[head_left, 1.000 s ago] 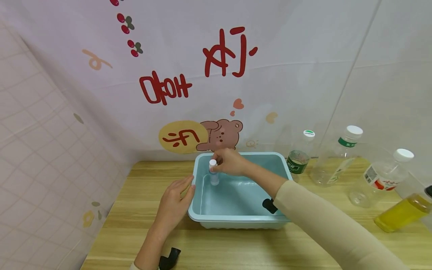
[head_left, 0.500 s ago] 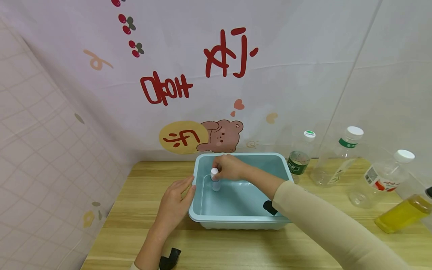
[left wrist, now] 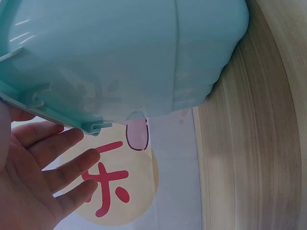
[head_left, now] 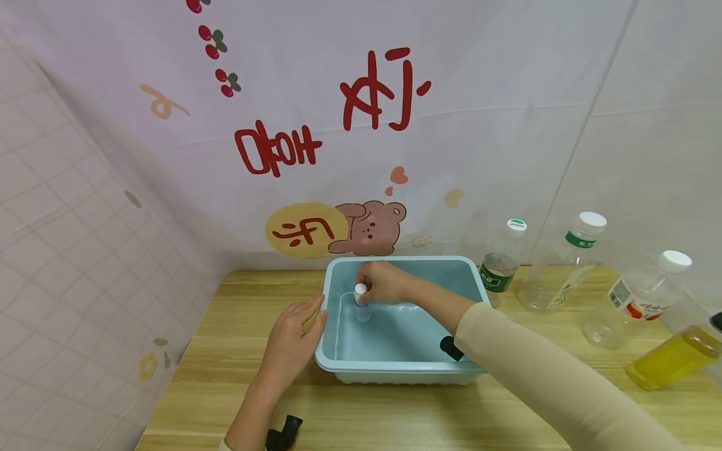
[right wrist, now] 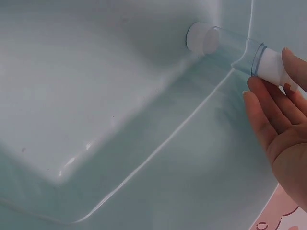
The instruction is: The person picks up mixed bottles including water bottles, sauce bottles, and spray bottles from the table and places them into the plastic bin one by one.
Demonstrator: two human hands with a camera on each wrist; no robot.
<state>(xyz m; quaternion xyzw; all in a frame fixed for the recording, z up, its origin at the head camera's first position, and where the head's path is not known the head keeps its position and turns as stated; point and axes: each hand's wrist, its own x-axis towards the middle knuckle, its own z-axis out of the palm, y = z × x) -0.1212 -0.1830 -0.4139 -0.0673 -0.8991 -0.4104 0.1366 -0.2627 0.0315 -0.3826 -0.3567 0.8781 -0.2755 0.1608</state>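
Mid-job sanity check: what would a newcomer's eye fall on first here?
Likely the pale blue basin on the table, with the right hand holding a small white-capped bottle inside, toward the basin's left end. Above, big red characters stand out on the white backdrop; at the far right, a bottle of yellow liquid draws the eye.

Glossy plastic basin (head_left: 406,364), smooth clear plastic vial (right wrist: 235,45), wood-grained tabletop (head_left: 225,351)
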